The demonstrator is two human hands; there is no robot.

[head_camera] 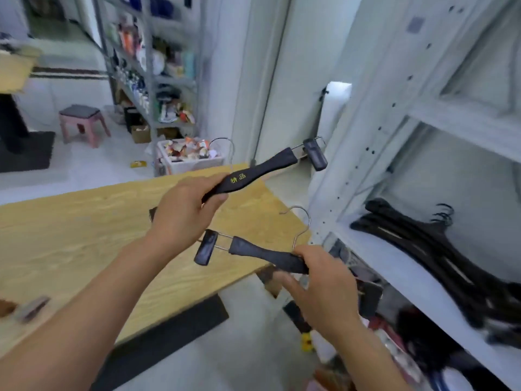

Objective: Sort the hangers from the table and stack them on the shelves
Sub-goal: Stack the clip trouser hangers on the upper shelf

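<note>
Each of my hands holds a black clip hanger above the right end of the wooden table (pixel 84 230). My left hand (pixel 186 210) grips the upper hanger (pixel 262 170) near its middle; yellow characters show on its bar and a clip hangs at its far right end. My right hand (pixel 324 286) grips the lower hanger (pixel 253 251) at its middle, beside its metal hook; a clip hangs at its left end. A pile of black hangers (pixel 428 249) lies on the white shelf (pixel 394 266) at the right.
The white shelving unit (pixel 423 114) fills the right side, with cluttered items below the shelf. A small clip-like object (pixel 31 307) lies at the table's near left. Behind the table stand a white box of items (pixel 189 156), a pink stool (pixel 81 122) and a stocked rack (pixel 152 66).
</note>
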